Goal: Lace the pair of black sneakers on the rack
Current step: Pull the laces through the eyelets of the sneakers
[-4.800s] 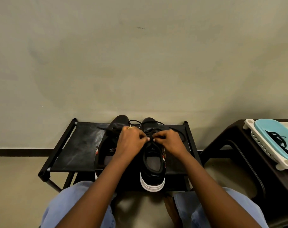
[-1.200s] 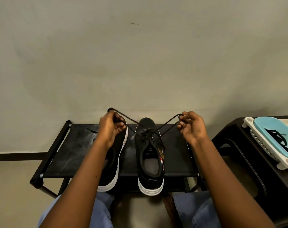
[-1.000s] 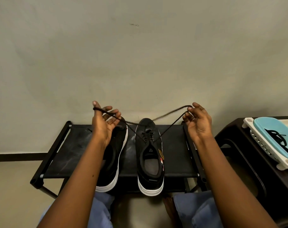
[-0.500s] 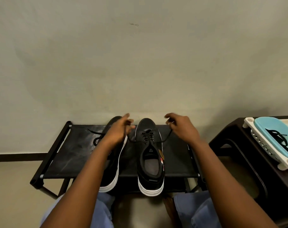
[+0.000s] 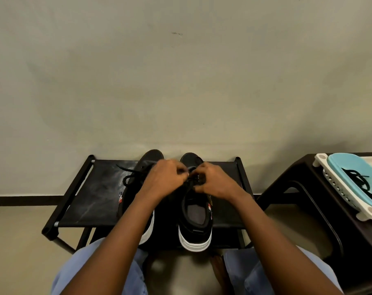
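The black shoelace [image 5: 190, 181] of the right-hand sneaker [image 5: 195, 211] is the thing being worked: thin, limp cord that bends anywhere and carries no weight of its own, so it likely has to be kept taut and taken near its stiff tips to pass an eyelet. Both hands meet over the eyelets at the front of this shoe. The left hand [image 5: 163, 179] has its fingers curled down onto the lace area, and the right hand [image 5: 212, 180] is bunched opposite it, fingertips almost touching; both appear to pinch the lace, though the cord between the fingers is mostly hidden. The sneaker itself looks light, with a soft upper and a firm white sole, and should stay put under a gentle pull. Its mate, the left-hand sneaker [image 5: 138, 188], lies just beside it under the left forearm, a loose lace [image 5: 127, 177] trailing onto the black shoe rack [image 5: 91, 199]. Well apart to the right, a blue and white basket [image 5: 351, 167] holding dark laces sits on a dark stool [image 5: 308, 188].
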